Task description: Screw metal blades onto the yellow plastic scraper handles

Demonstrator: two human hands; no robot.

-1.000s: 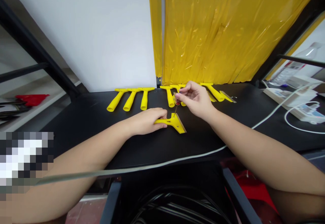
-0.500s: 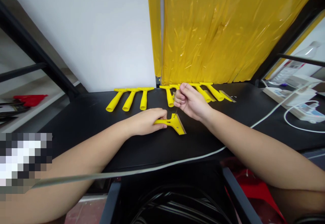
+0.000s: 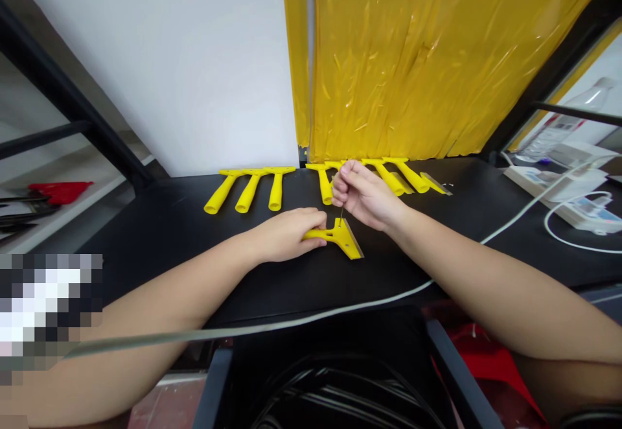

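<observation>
My left hand (image 3: 294, 233) is closed around the handle of a yellow scraper (image 3: 346, 240), its wide head and thin metal blade edge pointing right above the black table. Two small screws show on the head. Above it, my right hand (image 3: 362, 192) is closed on a thin screwdriver (image 3: 341, 214), mostly hidden in the fingers. The shaft points down, and its tip appears to meet the upper screw. Behind my hands, yellow scraper handles (image 3: 247, 190) lie in a row on the left. More yellow scrapers (image 3: 408, 176) lie behind my right hand, partly covered by it.
A white panel (image 3: 194, 72) and a yellow plastic-wrapped panel (image 3: 413, 59) stand along the back of the black table (image 3: 272, 286). A pale cable (image 3: 340, 310) crosses the front. On the right are a power strip (image 3: 578, 212) and a plastic bottle (image 3: 564, 124).
My left hand has shifted slightly to the right with the scraper. My right hand stays nearly in place, the screwdriver now more upright over the screw.
</observation>
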